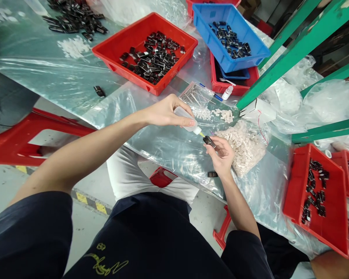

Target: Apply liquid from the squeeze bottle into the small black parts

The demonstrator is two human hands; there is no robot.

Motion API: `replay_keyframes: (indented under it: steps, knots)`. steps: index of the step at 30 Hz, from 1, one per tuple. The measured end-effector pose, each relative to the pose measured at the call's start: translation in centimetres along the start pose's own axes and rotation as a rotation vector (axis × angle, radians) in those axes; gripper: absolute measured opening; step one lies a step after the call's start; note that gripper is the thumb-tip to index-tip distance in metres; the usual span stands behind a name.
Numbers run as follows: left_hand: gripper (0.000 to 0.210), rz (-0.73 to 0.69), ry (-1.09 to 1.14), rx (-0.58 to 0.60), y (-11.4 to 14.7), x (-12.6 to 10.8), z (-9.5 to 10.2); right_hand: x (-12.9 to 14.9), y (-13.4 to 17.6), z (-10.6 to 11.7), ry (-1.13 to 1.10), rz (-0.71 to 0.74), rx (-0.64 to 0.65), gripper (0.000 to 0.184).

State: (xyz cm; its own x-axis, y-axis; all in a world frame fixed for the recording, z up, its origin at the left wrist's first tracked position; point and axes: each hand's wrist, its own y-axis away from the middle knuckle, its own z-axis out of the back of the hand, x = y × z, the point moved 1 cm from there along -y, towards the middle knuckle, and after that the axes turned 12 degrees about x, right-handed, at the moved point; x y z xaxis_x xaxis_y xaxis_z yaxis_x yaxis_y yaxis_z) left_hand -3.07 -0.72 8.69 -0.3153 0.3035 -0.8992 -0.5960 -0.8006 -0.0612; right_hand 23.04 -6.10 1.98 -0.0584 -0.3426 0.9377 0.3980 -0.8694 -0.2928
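My left hand (174, 112) is closed round a small translucent squeeze bottle (187, 119), tilted down to the right. Its thin yellow-green nozzle tip points at a small glossy black part (209, 142); whether the two touch I cannot tell. Pinched between thumb and fingers of my right hand (223, 154) is that black part, held above the plastic-covered table. Another black piece (212, 174) lies near the table edge, below my right hand. Just right of this hand rests a clear bag (246, 149) full of small pale pieces.
A red tray (122, 73) of black parts stands ahead, beside a blue tray (231, 66) stacked on red ones. Loose white bits (223, 115), thin metal pins (195, 95) and a small white bottle (227, 92) lie beyond my hands. Green posts (279, 68) rise at right.
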Motion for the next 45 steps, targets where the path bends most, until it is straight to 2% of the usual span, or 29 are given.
replay_keyframes:
  steps: [6,13,17,20,27,35,45]
  knots:
    - [0.05,0.021,-0.027,-0.018,0.2,-0.2,-0.1,0.1,0.0,0.0,0.011,-0.036,0.003,0.032]
    - [0.045,0.002,-0.097,-0.027,1.1,-2.3,-0.4,-0.2,-0.2,-0.1,-0.046,-0.118,0.044,0.034]
    - [0.041,-0.006,-0.148,-0.051,1.4,-2.5,-0.6,-0.6,-0.4,-0.1,-0.077,-0.179,0.059,0.044]
    - [0.041,-0.005,-0.178,-0.07,1.4,-2.3,-0.8,-0.7,-0.6,0.1,-0.152,-0.221,0.09,0.049]
    - [0.037,-0.066,-0.171,-0.121,1.5,-1.8,-1.2,-0.2,-0.8,0.4,-0.398,-0.262,0.125,0.042]
    - [0.038,-0.079,-0.017,-0.165,1.8,-0.6,-1.5,-0.4,-0.3,0.8,-0.116,-0.132,0.061,0.037]
    - [0.05,-0.037,0.096,-0.185,2.0,1.6,-2.3,0.0,-0.1,0.8,-0.033,-0.047,0.052,0.031]
